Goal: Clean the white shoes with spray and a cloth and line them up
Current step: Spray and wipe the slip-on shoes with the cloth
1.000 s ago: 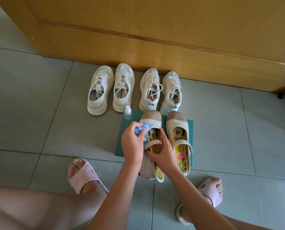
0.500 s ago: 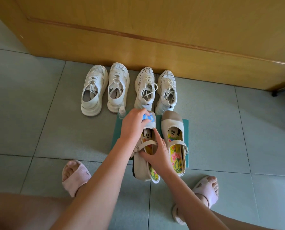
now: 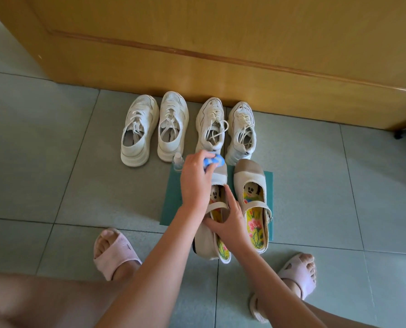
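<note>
One wide wooden panel (image 3: 220,55) is filling the far side, well beyond both hands, and grey floor tiles (image 3: 55,162) are spreading out beneath everything. A green mat (image 3: 171,202) is lying directly under the hands. Four white sneakers (image 3: 172,129) are standing in a row against the panel, toes toward it. Two are sitting off to the left of the left hand (image 3: 194,183) and two just beyond its fingertips.

Two beige strap shoes with cartoon insoles are sitting on the mat. The right hand (image 3: 228,221) is gripping the tipped shoe (image 3: 206,245), with the thumb lying against its outer wall and the fingers reaching into its opening. It is holding the shoe on its edge, with the heel hanging past the mat toward the person. The other shoe (image 3: 254,209) is standing flat, just to the right of that hand.

Pink slippers (image 3: 116,252) on the person's feet are resting nearer than the hands, one out to each side. The left hand is pinching a blue cloth (image 3: 215,161) in curled fingers and pressing it onto the tan toe cap of the tipped shoe. A small clear spray bottle (image 3: 177,162) is standing upright just left of that hand's knuckles, partly hidden by them.
</note>
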Action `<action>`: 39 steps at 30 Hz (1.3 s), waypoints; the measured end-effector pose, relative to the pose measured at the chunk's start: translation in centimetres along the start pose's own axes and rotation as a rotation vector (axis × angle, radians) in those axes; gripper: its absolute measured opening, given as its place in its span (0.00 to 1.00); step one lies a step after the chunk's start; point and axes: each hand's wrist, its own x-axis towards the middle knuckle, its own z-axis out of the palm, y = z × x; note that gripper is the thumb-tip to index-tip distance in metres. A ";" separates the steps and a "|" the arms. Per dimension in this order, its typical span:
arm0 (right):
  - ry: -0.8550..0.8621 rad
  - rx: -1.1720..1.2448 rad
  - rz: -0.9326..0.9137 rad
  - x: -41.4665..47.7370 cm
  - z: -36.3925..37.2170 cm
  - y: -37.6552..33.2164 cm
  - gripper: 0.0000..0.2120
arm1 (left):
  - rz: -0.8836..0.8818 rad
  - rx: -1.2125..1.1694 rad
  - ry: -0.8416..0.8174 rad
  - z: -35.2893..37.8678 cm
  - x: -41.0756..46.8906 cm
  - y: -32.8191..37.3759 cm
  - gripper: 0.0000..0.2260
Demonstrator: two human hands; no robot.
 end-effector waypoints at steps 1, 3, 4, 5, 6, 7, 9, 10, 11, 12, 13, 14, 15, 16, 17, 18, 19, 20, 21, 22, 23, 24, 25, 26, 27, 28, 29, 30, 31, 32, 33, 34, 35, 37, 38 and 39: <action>0.001 0.003 0.000 0.0 0.0 0.0 0.46 | 0.033 0.012 0.012 0.3 0.9 0.5 0.06; 0.004 0.009 0.000 0.0 0.1 0.0 0.46 | 0.096 0.061 -0.009 1.0 2.4 0.8 0.06; 0.008 0.009 0.001 0.0 0.0 0.0 0.46 | 0.104 0.094 -0.040 1.3 2.8 0.5 0.06; 0.010 0.008 0.000 0.0 0.0 0.0 0.46 | 0.100 0.135 -0.075 1.6 3.0 0.0 0.06; 0.010 0.009 -0.001 -0.1 0.0 0.0 0.45 | 0.088 0.174 -0.108 1.7 3.1 -0.6 0.06; 0.007 0.011 -0.003 -0.1 -0.1 -0.1 0.45 | 0.078 0.203 -0.134 1.8 3.0 -1.1 0.06; 0.002 0.013 -0.003 0.0 -0.1 -0.1 0.45 | 0.084 0.222 -0.166 1.6 2.8 -2.0 0.05; 0.005 0.014 -0.004 0.0 -0.1 -0.1 0.45 | 0.094 0.220 -0.174 1.4 2.6 -2.2 0.05; 0.007 0.015 -0.002 0.0 0.0 0.0 0.45 | 0.094 0.209 -0.170 1.1 2.3 -2.3 0.05; 0.010 0.016 0.000 0.1 0.0 0.0 0.45 | 0.080 0.191 -0.149 0.8 1.8 -2.4 0.05; 0.014 0.015 0.003 0.1 0.1 0.1 0.45 | 0.054 0.170 -0.113 0.5 1.2 -2.5 0.05; 0.018 0.013 0.004 0.1 0.1 0.1 0.45 | 0.023 0.152 -0.069 0.2 0.4 -2.6 0.05; 0.021 0.010 0.006 0.1 0.1 0.2 0.45 | -0.006 0.135 -0.028 0.1 -0.5 -2.7 0.05; 0.024 0.007 0.007 0.1 0.2 0.2 0.45 | -0.032 0.118 0.006 -0.1 -1.4 -2.9 0.04; 0.025 0.001 0.006 0.1 0.2 0.1 0.45 | -0.057 0.095 0.034 -0.3 -2.2 -3.1 0.04; 0.026 -0.006 0.006 0.1 0.2 0.0 0.45 | -0.080 0.067 0.059 -0.4 -3.0 -3.4 0.04; 0.027 -0.014 0.005 0.1 0.1 0.0 0.45 | -0.101 0.040 0.080 -0.5 -3.6 -3.6 0.04; 0.029 -0.019 0.005 0.1 0.2 0.1 0.45 | -0.118 0.014 0.091 -0.7 -4.1 -3.8 0.04; 0.031 -0.022 0.008 0.1 0.2 0.1 0.45 | -0.130 -0.012 0.095 -0.8 -4.5 -3.9 0.04; 0.033 -0.021 0.010 0.1 0.2 0.1 0.45 | -0.140 -0.037 0.090 -1.0 -4.9 -4.0 0.04; 0.036 -0.019 0.015 0.1 0.2 0.2 0.45 | -0.149 -0.054 0.080 -1.1 -5.2 -4.1 0.04; 0.037 -0.018 0.019 0.1 0.2 0.2 0.45 | -0.157 -0.062 0.065 -1.3 -5.4 -4.2 0.04; 0.038 -0.022 0.018 0.0 0.2 0.1 0.45 | -0.164 -0.066 0.045 -1.5 -5.6 -4.3 0.04; 0.038 -0.029 0.014 0.1 0.2 0.2 0.45 | -0.165 -0.068 0.021 -1.8 -5.8 -4.4 0.04; 0.035 -0.033 0.011 0.1 0.2 0.1 0.45 | -0.164 -0.069 -0.005 -2.1 -6.0 -4.5 0.05; 0.032 -0.034 0.010 0.1 0.2 0.1 0.45 | -0.166 -0.071 -0.034 -2.4 -6.2 -4.6 0.05; 0.031 -0.037 0.008 0.1 0.2 0.0 0.45 | -0.172 -0.080 -0.063 -2.7 -6.5 -4.8 0.05; 0.028 -0.040 0.006 0.1 0.2 0.0 0.45 | -0.186 -0.091 -0.093 -3.0 -6.8 -5.0 0.05; 0.024 -0.041 0.007 0.1 0.2 -0.2 0.45 | -0.208 -0.106 -0.124 -3.3 -7.1 -5.2 0.06; 0.021 -0.041 0.008 0.1 0.2 -0.3 0.45 | -0.237 -0.119 -0.154 -3.5 -7.3 -5.5 0.06; 0.019 -0.040 0.007 0.1 0.3 -0.4 0.45 | -0.264 -0.129 -0.183 -3.8 -7.4 -5.7 0.07; 0.017 -0.039 0.007 0.1 0.3 -0.5 0.45 | -0.282 -0.133 -0.210 -4.1 -7.5 -5.8 0.07; 0.016 -0.038 0.008 0.1 0.4 -0.6 0.45 | -0.298 -0.138 -0.233 -4.2 -7.6 -5.9 0.06; 0.009 -0.037 0.014 0.0 0.4 -0.7 0.45 | -0.341 -0.168 -0.243 -4.6 -7.8 -6.0 0.05; 0.007 -0.039 0.016 0.0 0.4 -0.8 0.46 | -0.366 -0.188 -0.229 -4.8 -8.1 -6.0 0.05; 0.003 -0.041 0.018 0.0 0.4 -0.8 0.46 | -0.391 -0.204 -0.202 -5.0 -8.4 -6.1 0.05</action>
